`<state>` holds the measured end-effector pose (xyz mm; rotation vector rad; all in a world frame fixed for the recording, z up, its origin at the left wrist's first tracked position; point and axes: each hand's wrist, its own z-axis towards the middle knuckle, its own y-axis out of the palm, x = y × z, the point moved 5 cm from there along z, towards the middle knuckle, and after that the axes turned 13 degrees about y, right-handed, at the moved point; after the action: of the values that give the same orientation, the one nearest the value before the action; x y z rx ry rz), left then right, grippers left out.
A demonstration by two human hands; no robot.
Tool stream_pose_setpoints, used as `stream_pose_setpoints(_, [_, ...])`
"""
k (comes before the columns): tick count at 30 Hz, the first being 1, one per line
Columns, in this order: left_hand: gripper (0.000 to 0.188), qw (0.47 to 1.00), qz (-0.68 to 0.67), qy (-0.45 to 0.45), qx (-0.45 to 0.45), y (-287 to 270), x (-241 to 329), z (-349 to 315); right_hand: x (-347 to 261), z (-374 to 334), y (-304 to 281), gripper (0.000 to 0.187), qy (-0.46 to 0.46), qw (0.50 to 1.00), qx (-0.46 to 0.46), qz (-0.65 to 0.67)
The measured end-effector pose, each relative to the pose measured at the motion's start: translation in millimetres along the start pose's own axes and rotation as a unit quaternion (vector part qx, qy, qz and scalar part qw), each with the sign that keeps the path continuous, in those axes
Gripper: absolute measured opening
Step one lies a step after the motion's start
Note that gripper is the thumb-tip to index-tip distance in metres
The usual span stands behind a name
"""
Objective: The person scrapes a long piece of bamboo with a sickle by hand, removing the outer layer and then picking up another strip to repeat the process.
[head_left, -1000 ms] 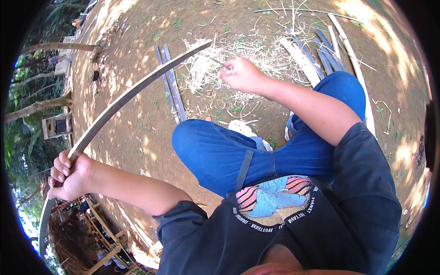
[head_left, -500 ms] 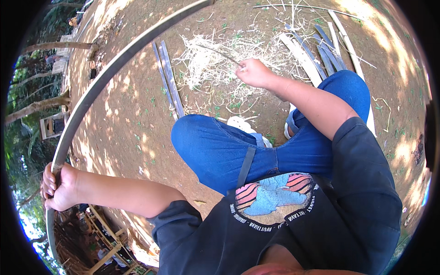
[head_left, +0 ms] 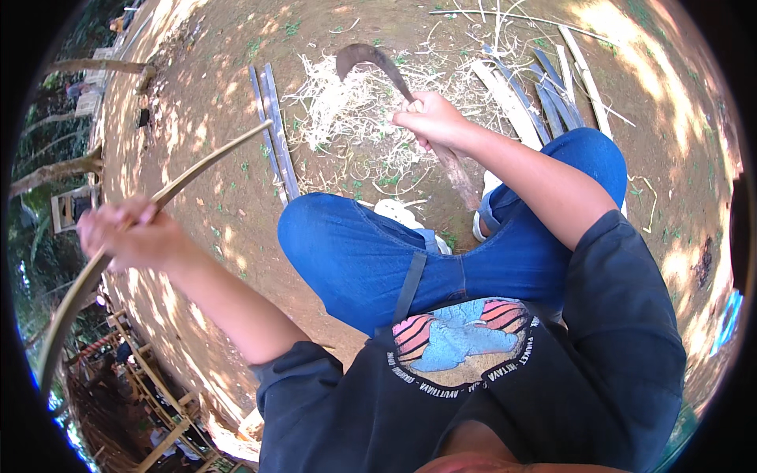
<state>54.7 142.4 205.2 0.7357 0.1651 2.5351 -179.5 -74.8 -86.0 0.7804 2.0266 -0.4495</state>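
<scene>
Long strip (head_left: 193, 169) now drawn back, far end short of the shavings (head_left: 335, 106); left hand (head_left: 130, 235), blurred, curls round it. Right hand (head_left: 434, 122) grips sickle (head_left: 384, 61) near its blade, now broadside, well apart from strip: no cutting this instant

Moved the long curved strip (head_left: 197, 168) with the left hand (head_left: 134, 236), from reaching beyond the far side of the shavings heap (head_left: 327, 114) half a second ago to ending short of its left side. Shifted that hand forward, nearer the heap, now blurred. Turned the sickle blade (head_left: 385, 64) in the right hand (head_left: 432, 120) from a thin dark line over the heap to a broad hooked face above its far part, and bared the wooden handle (head_left: 457, 177), previously unseen, at the heap's near right side
</scene>
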Motion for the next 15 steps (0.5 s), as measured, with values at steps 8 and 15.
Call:
stream_pose_setpoints(8, [0.033,0.951,0.083,-0.141,-0.262,71,-72,-106,-57,-41,20,0.025,-0.068,0.996,-0.055,-0.024])
stream_pose_setpoints(15, [0.037,0.906,0.074,-0.267,-0.321,93,-109,-150,-47,-27,15,0.025,-0.066,0.997,-0.041,-0.026])
